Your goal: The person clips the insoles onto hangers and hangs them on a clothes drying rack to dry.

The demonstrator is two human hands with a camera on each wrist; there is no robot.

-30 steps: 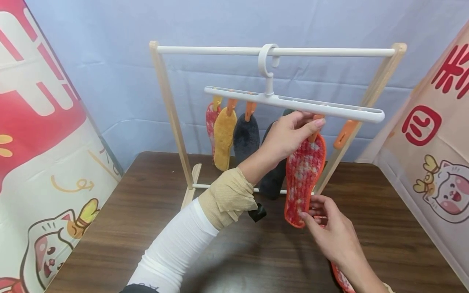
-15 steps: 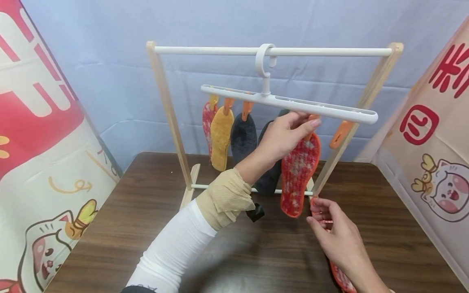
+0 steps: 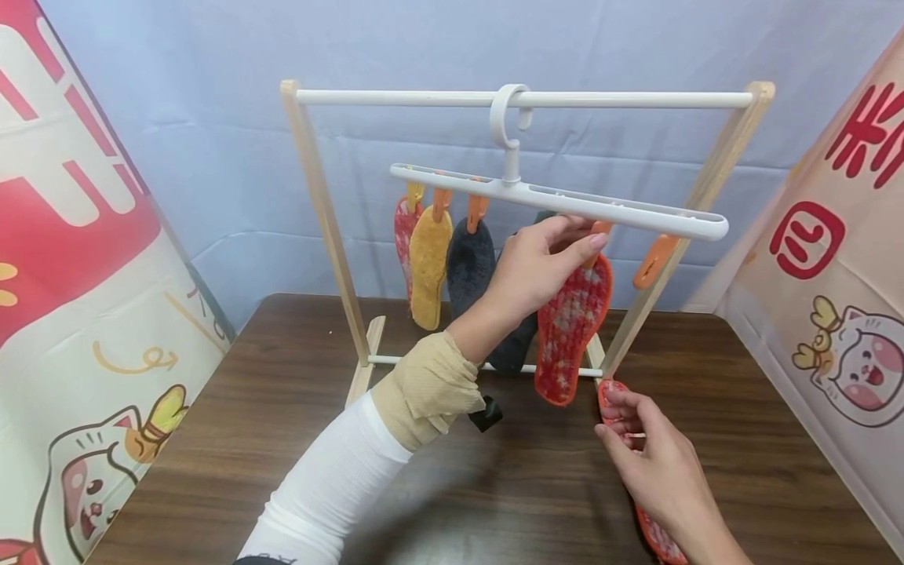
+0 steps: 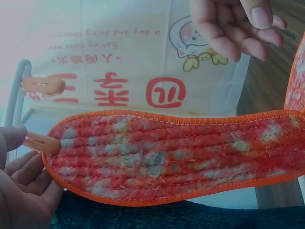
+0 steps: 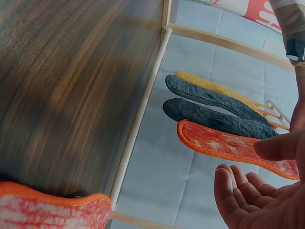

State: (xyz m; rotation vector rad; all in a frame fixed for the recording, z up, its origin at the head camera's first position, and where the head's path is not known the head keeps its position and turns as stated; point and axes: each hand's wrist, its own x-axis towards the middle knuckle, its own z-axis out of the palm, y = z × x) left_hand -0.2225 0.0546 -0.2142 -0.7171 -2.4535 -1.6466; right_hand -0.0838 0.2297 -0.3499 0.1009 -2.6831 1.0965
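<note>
A red patterned insole [image 3: 574, 314] with orange edging hangs from an orange clothespin [image 4: 42, 144] under the white hanger [image 3: 621, 210]. My left hand [image 3: 537, 267] pinches that clothespin, thumb in front, with its other fingers behind the insole's top end in the left wrist view. To the lower right, my right hand [image 3: 657, 463] holds nothing, its fingers loosely bent below the hanging insole. Beneath the right hand a second red insole [image 3: 660, 537] lies on the table, partly covered by the hand. Another orange clothespin [image 3: 655, 261] hangs bare at the hanger's right end.
On the hanger's left hang a red insole [image 3: 404, 235], a yellow insole [image 3: 429, 271] and a dark grey insole [image 3: 469, 259]; another dark insole [image 3: 519, 341] is behind my left arm. A wooden rack [image 3: 325, 212] carries the hanger over the brown table [image 3: 233, 439].
My right hand has let go of the hanging insole's lower end and moved down and right. The insole's lower end has swung left and back; my left hand stays at the clothespin.
</note>
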